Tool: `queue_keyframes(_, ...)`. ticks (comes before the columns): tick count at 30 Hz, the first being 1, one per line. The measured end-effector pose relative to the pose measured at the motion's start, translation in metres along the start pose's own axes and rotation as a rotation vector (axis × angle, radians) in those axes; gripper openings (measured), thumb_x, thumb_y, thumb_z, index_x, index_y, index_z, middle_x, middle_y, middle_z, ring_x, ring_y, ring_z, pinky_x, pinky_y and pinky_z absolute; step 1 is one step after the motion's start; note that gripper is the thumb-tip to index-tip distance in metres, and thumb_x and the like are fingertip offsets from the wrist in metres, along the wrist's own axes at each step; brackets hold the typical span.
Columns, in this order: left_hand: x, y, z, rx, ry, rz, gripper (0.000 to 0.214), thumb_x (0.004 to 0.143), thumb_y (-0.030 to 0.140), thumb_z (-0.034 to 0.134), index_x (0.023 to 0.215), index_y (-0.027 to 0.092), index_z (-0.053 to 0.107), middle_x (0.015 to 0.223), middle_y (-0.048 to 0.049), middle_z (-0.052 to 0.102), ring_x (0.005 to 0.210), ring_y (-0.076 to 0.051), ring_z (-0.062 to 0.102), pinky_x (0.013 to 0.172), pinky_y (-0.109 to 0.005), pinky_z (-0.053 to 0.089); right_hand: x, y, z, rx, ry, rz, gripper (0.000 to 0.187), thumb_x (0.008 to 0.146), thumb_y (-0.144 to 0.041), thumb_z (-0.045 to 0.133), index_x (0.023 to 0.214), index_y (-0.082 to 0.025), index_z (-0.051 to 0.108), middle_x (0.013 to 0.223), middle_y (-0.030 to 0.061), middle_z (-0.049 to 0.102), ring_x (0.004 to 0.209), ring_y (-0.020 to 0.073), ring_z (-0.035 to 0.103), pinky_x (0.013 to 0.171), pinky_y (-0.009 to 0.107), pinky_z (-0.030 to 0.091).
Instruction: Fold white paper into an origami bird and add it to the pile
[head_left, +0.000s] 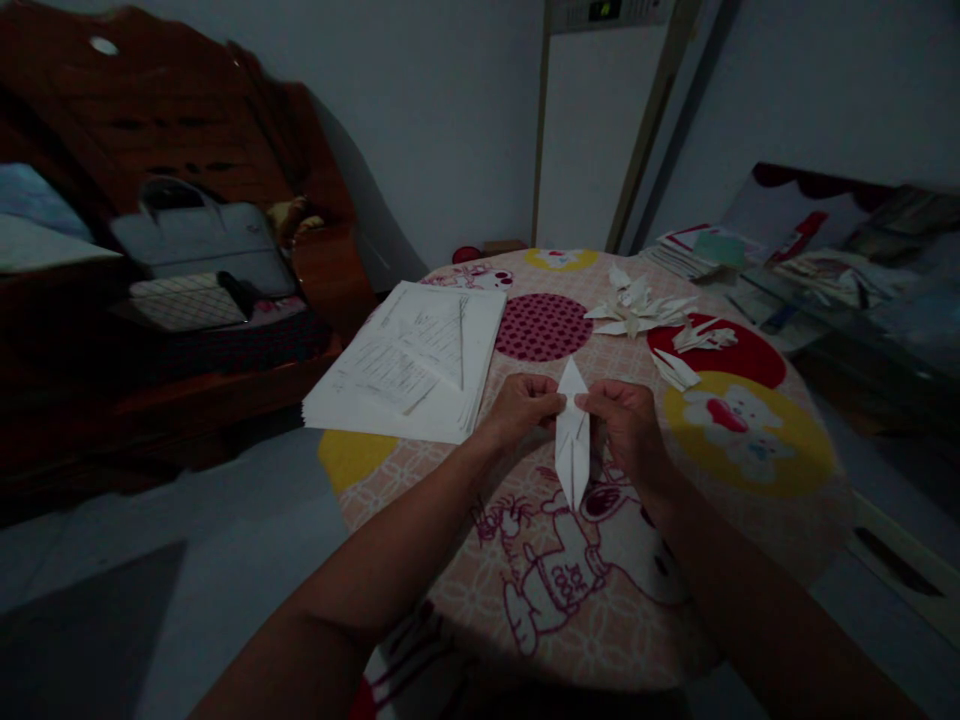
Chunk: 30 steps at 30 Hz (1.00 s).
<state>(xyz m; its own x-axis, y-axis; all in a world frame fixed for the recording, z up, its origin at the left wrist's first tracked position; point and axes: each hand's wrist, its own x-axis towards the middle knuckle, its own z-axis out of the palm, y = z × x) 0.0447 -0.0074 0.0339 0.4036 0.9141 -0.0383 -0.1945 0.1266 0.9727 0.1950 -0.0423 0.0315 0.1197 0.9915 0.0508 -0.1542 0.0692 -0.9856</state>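
Bare forearms (352, 560) reach in from the near edge, left and right, over a round table spread with a patterned tablecloth (600, 635). At their ends, the left hand (523, 408) and the right hand (628, 425) hold a folded white paper (573, 445) between them, above the near middle of the cloth. It is a narrow diamond, 1 point toward the far side and 1 toward the person, with a slit down its near half. Each hand pinches a side edge of it between thumb and bent forefinger; the remaining fingers curl in, partly hidden, so whether they touch the paper cannot be told.

To the left lies a thick stack of sheets (352, 395), with a folded triangular sheet (450, 345) resting on top. Beyond the right hand sit more folded pieces: a spiky white cluster (637, 305) on the far right, a smaller piece (705, 337) on the red circle of the cloth, and a slim pointed piece (675, 370) nearer the hand.

Farther left, a carved wooden seat (322, 250) bears a grey bag (210, 245) and a quilted pouch (184, 303). A tall white cabinet (600, 130) stands at the far wall.
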Motion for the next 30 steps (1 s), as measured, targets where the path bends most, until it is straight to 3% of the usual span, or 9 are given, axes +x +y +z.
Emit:
queue_keyframes(6, 0.002, -0.003, -0.008, -0.012, -0.097, -0.027, 0.035, 0.06, 0.039, 0.083, 0.062, 0.013, 0.059, 0.056, 0.0006, 0.061, 0.046, -0.007, 0.052, 0.048, -0.02, 0.043, 0.001, -0.001, -0.003, -0.014, -0.024, 0.012, 0.028, 0.065, -0.033, 0.077, 0.051, -0.017, 0.058, 0.042, -0.0035, 0.053, 0.035, 0.0073, 0.043, 0.036, 0.021, 0.031)
queue_keyframes(11, 0.001, -0.005, -0.01, 0.005, -0.065, -0.01, 0.039, 0.063, 0.043, 0.084, 0.066, 0.013, 0.06, 0.058, -0.0004, 0.062, 0.049, -0.008, 0.054, 0.052, -0.022, 0.045, 0.002, 0.001, -0.004, -0.053, -0.024, -0.002, 0.028, 0.067, -0.034, 0.076, 0.052, -0.017, 0.059, 0.041, -0.0027, 0.054, 0.033, 0.0081, 0.043, 0.034, 0.021, 0.03)
queue_keyframes(18, 0.003, -0.004, -0.008, -0.049, -0.065, 0.058, 0.037, 0.065, 0.034, 0.081, 0.09, 0.011, 0.066, 0.07, -0.0018, 0.064, 0.061, -0.012, 0.06, 0.062, -0.025, 0.049, 0.005, 0.008, -0.003, -0.159, 0.08, -0.117, 0.025, 0.072, -0.033, 0.072, 0.056, -0.017, 0.062, 0.043, -0.003, 0.056, 0.036, 0.0085, 0.046, 0.037, 0.02, 0.033)
queue_keyframes(21, 0.003, -0.005, -0.006, 0.031, 0.03, 0.196, 0.036, 0.067, 0.029, 0.078, 0.097, 0.014, 0.064, 0.078, -0.0017, 0.064, 0.069, -0.013, 0.06, 0.068, -0.026, 0.05, 0.004, 0.009, -0.001, -0.18, 0.103, -0.162, 0.025, 0.074, -0.033, 0.071, 0.057, -0.017, 0.063, 0.044, -0.0033, 0.056, 0.039, 0.0095, 0.047, 0.039, 0.021, 0.036)
queue_keyframes(25, 0.0, -0.003, -0.001, 0.471, 0.228, 0.535, 0.024, 0.069, 0.017, 0.075, 0.09, 0.016, 0.064, 0.088, -0.0026, 0.065, 0.081, -0.014, 0.058, 0.076, -0.027, 0.049, 0.003, 0.009, 0.0, -0.25, 0.164, -0.277, 0.024, 0.076, -0.032, 0.07, 0.058, -0.018, 0.061, 0.046, -0.0044, 0.054, 0.042, 0.0099, 0.047, 0.042, 0.022, 0.036)
queue_keyframes(27, -0.002, -0.003, 0.001, 0.656, 0.242, 0.635, 0.016, 0.074, 0.016, 0.071, 0.09, 0.017, 0.066, 0.086, -0.0027, 0.066, 0.078, -0.014, 0.058, 0.075, -0.027, 0.049, 0.003, 0.009, 0.001, -0.311, 0.184, -0.359, 0.024, 0.077, -0.03, 0.069, 0.058, -0.018, 0.061, 0.048, -0.0047, 0.054, 0.044, 0.0099, 0.046, 0.044, 0.023, 0.036)
queue_keyframes(30, -0.003, -0.004, 0.002, 0.738, 0.21, 0.692, 0.015, 0.082, 0.013, 0.065, 0.096, 0.017, 0.068, 0.089, -0.0038, 0.07, 0.077, -0.014, 0.061, 0.074, -0.027, 0.05, 0.002, 0.009, 0.001, -0.383, 0.187, -0.47, 0.023, 0.08, -0.029, 0.068, 0.06, -0.018, 0.062, 0.052, -0.0045, 0.054, 0.049, 0.0103, 0.047, 0.048, 0.024, 0.037)
